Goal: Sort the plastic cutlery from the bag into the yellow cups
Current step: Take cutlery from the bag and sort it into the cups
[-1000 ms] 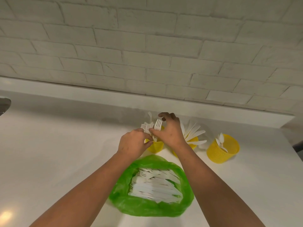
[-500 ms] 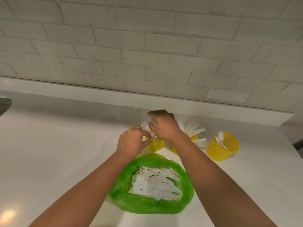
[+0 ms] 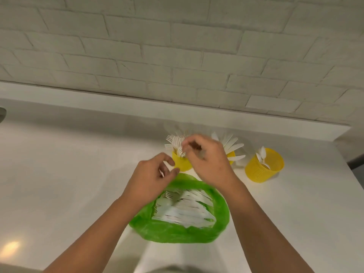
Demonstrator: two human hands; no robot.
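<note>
The left hand (image 3: 151, 178) has drawn back from the fork cup (image 3: 182, 165) to the far rim of the green bag (image 3: 177, 230), its fingers curled round a thin white piece (image 3: 161, 173). The right hand (image 3: 208, 160) hovers at the forks (image 3: 174, 143) in that cup, fingertips bunched; blur hides whether they pinch one. White cutlery (image 3: 187, 208) lies heaped in the bag; knives (image 3: 231, 144) stand in the middle cup (image 3: 232, 155), spoons (image 3: 261, 154) in the right cup (image 3: 264, 169)
</note>
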